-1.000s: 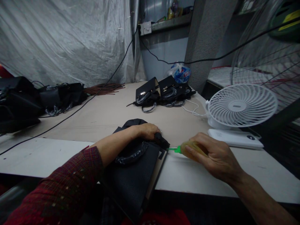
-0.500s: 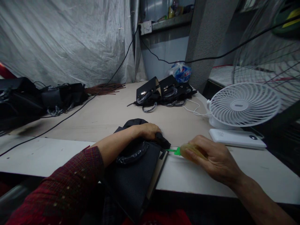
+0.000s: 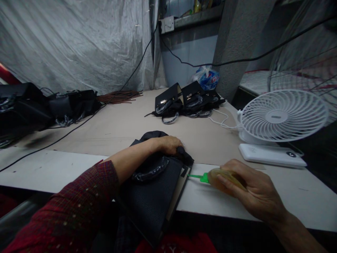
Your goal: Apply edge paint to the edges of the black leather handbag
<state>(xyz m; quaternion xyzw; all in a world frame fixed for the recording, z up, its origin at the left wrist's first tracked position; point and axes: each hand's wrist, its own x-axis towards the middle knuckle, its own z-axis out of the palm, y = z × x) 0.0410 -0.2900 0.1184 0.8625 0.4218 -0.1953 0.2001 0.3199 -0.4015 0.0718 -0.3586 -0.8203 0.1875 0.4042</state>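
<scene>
A black handbag (image 3: pixel 150 196) with a plastic-wrapped handle (image 3: pixel 151 171) lies at the table's front edge, part of it hanging over. My left hand (image 3: pixel 170 144) is closed on the bag's far upper part, its fingertips mostly hidden by the dark material. In my right hand (image 3: pixel 252 184) is a glue bottle (image 3: pixel 223 181), amber and soft-looking, gripped between thumb and fingers. Its thin green nozzle (image 3: pixel 198 176) points left, with the tip at the bag's open right edge, where a beige inner strip (image 3: pixel 177 195) shows. Whether the tip touches the strip I cannot tell.
Several black handbags (image 3: pixel 168 100) lie at the back, others (image 3: pixel 25 109) at the left beside brown cords (image 3: pixel 119 96). A white fan (image 3: pixel 283 116) and a white power bank (image 3: pixel 271 154) stand at the right. A black cable (image 3: pixel 79 128) crosses the table (image 3: pixel 86 138).
The glue bottle's nozzle has moved slightly down and toward me along the bag's edge, with my right hand. My left hand keeps its hold on the bag. The whole view has shifted a little.
</scene>
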